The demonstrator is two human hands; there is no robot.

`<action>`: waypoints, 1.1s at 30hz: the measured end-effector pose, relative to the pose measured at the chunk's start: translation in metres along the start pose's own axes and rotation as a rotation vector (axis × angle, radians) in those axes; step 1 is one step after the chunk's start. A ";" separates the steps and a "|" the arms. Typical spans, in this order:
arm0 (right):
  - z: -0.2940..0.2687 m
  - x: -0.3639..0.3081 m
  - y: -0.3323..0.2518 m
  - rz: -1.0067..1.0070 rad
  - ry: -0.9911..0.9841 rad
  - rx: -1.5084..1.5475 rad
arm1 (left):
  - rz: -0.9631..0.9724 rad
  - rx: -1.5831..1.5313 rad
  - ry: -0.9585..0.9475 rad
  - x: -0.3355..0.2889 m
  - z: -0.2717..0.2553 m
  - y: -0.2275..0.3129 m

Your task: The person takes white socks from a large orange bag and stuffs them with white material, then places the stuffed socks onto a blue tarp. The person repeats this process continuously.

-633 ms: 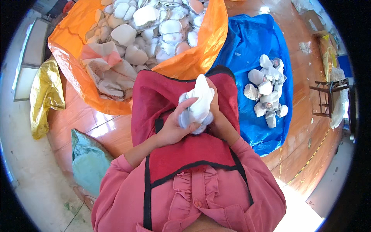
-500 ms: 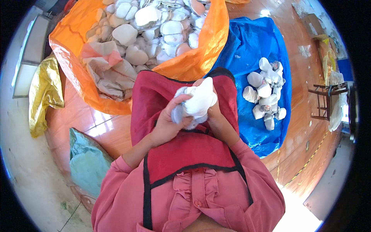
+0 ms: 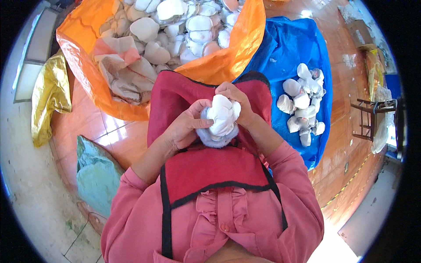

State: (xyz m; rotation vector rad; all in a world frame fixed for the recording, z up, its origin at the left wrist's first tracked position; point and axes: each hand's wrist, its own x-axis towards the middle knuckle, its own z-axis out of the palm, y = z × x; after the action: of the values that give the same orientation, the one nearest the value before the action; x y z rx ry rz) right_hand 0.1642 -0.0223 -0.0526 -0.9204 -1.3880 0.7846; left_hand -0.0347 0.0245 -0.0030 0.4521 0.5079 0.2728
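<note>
Over my lap I hold a white fabric piece [image 3: 222, 116] with a grey, fuzzy-looking lower edge. Its kind is unclear; it is rounded and puckered on top. My left hand [image 3: 189, 125] grips it from the left, thumb lying across the white side. The fingers of my right hand [image 3: 237, 100] are bent round its upper right, partly hidden behind it. Beneath both hands is a dark red apron [image 3: 215, 175] with black edging.
Ahead stands a big orange sack [image 3: 215, 65] full of flat, rounded white and pinkish pieces [image 3: 144, 30]. To the right, a blue sheet [image 3: 280, 144] bears a heap of bunched white pieces [image 3: 302, 101]. A yellow sack [image 3: 50, 96], a green sack [image 3: 98, 177] and a wooden stool [image 3: 372, 107] stand farther out.
The fabric piece has turned and come slightly lower, showing more of its grey fuzzy edge. My right hand has shifted its hold to the upper right of it.
</note>
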 end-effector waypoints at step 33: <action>-0.012 -0.035 -0.005 0.195 0.298 0.153 | 0.333 0.616 0.122 -0.012 -0.007 -0.008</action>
State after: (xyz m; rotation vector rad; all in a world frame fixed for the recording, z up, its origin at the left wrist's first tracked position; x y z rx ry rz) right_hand 0.1746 -0.0566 -0.0635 -1.0166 -0.9761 0.8487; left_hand -0.0471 0.0161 -0.0077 1.1301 0.6343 0.4672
